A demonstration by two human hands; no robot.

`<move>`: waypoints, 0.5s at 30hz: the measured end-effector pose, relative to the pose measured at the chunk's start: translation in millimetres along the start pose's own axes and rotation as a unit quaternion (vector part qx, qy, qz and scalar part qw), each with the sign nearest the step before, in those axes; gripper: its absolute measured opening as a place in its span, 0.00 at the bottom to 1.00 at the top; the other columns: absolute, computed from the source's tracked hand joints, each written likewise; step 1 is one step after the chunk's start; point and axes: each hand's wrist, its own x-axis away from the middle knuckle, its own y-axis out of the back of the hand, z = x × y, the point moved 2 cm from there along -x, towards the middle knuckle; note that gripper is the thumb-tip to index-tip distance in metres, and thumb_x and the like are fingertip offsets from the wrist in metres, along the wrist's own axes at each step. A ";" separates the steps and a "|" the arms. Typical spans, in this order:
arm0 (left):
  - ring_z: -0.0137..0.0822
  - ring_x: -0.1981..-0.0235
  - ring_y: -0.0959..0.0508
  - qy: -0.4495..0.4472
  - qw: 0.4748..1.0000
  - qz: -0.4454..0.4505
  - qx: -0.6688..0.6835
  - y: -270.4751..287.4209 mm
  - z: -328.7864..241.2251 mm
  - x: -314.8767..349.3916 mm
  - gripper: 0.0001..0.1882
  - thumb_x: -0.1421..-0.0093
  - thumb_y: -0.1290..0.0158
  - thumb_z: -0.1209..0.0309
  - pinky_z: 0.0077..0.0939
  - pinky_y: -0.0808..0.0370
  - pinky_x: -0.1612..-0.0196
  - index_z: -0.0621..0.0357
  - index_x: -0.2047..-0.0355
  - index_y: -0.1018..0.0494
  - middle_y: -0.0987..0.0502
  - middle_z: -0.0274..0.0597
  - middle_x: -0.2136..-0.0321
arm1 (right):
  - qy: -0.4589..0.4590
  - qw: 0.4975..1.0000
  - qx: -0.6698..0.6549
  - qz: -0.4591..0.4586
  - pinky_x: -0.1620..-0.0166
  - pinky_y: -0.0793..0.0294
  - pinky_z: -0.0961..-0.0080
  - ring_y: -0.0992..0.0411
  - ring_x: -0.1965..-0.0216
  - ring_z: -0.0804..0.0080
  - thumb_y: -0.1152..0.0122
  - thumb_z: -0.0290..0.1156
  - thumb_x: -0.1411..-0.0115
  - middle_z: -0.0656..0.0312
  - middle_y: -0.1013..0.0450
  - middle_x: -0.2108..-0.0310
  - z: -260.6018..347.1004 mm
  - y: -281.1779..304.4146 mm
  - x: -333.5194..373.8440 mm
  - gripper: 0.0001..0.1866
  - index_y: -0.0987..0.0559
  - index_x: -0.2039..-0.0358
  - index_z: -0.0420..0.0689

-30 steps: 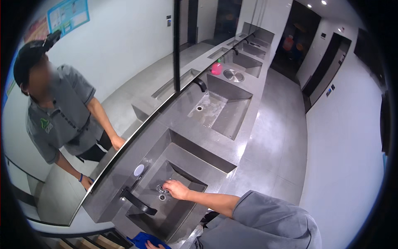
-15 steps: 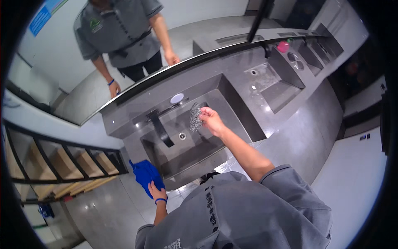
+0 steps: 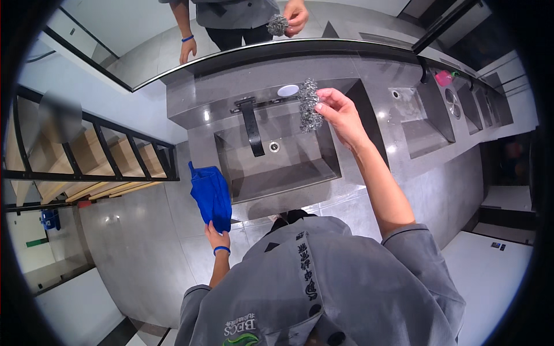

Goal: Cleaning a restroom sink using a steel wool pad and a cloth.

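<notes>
My right hand [image 3: 341,114] pinches a grey steel wool scrubber [image 3: 309,106] by its right side, raised over the back right part of the grey sink basin [image 3: 271,184]. Below and left of it stand the black faucet [image 3: 252,132] and the round drain [image 3: 274,147]. My left hand [image 3: 217,235] has its fingers closed on the near end of a blue cloth [image 3: 210,193], beside the basin's left front corner. Part of that grip is hidden by the cloth. The mirror [image 3: 225,34] repeats the scrubber and the hand holding it.
A pale oval disc [image 3: 288,90] lies on the ledge behind the faucet. To the right is a second, shallower basin [image 3: 430,141], with a pink bottle [image 3: 444,78] beyond it. Black-framed wooden shelving [image 3: 98,144] stands at left, and grey tiled floor [image 3: 133,236] lies below.
The view has shifted, so the sink appears more level. My right hand has lifted the scrubber higher toward the mirror. My left hand still grips the blue cloth, now nearer its bottom end.
</notes>
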 end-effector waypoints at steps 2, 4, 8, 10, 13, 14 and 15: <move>0.60 0.35 0.44 0.006 1.000 -0.002 -0.002 -2.5 9.4 6.4 0.39 0.53 0.45 0.77 0.42 0.44 0.34 0.60 0.38 0.42 0.45 0.66 0.38 | 0.010 1.000 0.012 -0.007 0.57 0.32 0.86 0.31 0.61 0.86 0.39 0.21 0.41 0.72 0.27 0.63 -40.3 10.3 0.5 0.12 0.24 0.56 0.43; 0.61 0.35 0.45 0.046 0.999 0.015 -0.011 -3.9 17.8 19.0 0.39 0.53 0.44 0.77 0.42 0.45 0.33 0.59 0.38 0.42 0.46 0.66 0.38 | -0.102 0.985 0.088 -0.104 0.56 0.30 0.80 0.29 0.58 0.79 0.40 0.19 0.44 0.66 0.26 0.60 -121.1 34.8 5.2 0.14 0.23 0.55 0.41; 0.61 0.36 0.44 0.047 0.999 0.019 0.021 -5.3 -4.4 11.4 0.39 0.52 0.44 0.76 0.41 0.45 0.33 0.59 0.38 0.43 0.46 0.66 0.38 | -0.144 0.974 0.145 -0.100 0.58 0.30 0.81 0.30 0.61 0.81 0.40 0.19 0.44 0.68 0.26 0.64 -185.5 78.4 23.9 0.13 0.23 0.57 0.42; 0.61 0.36 0.43 0.029 0.999 -0.010 0.028 -6.3 4.6 11.6 0.39 0.52 0.44 0.76 0.41 0.43 0.34 0.60 0.38 0.43 0.45 0.66 0.38 | -0.109 0.984 0.135 -0.030 0.57 0.31 0.84 0.30 0.62 0.83 0.41 0.18 0.43 0.69 0.26 0.64 -161.8 59.8 15.1 0.13 0.24 0.57 0.41; 0.60 0.37 0.42 0.038 0.999 -0.021 0.018 -8.7 17.5 19.7 0.40 0.53 0.43 0.76 0.41 0.42 0.35 0.59 0.38 0.43 0.45 0.65 0.38 | -0.051 0.992 0.114 -0.008 0.56 0.32 0.85 0.30 0.62 0.84 0.43 0.16 0.41 0.70 0.26 0.65 -96.5 11.5 11.7 0.11 0.24 0.57 0.40; 0.61 0.37 0.42 0.038 0.999 -0.030 0.021 -6.8 19.8 17.4 0.39 0.53 0.44 0.76 0.42 0.42 0.35 0.59 0.38 0.43 0.45 0.65 0.39 | -0.051 0.992 0.118 -0.009 0.56 0.32 0.85 0.30 0.62 0.84 0.43 0.16 0.41 0.70 0.26 0.65 -97.2 12.0 12.5 0.11 0.24 0.57 0.40; 0.61 0.37 0.41 0.043 0.998 -0.037 0.025 -8.9 20.5 18.1 0.39 0.53 0.44 0.77 0.42 0.42 0.35 0.58 0.39 0.43 0.45 0.66 0.39 | -0.030 0.993 0.109 -0.023 0.56 0.32 0.85 0.30 0.62 0.84 0.44 0.16 0.41 0.70 0.26 0.65 -102.3 15.0 14.1 0.11 0.25 0.58 0.40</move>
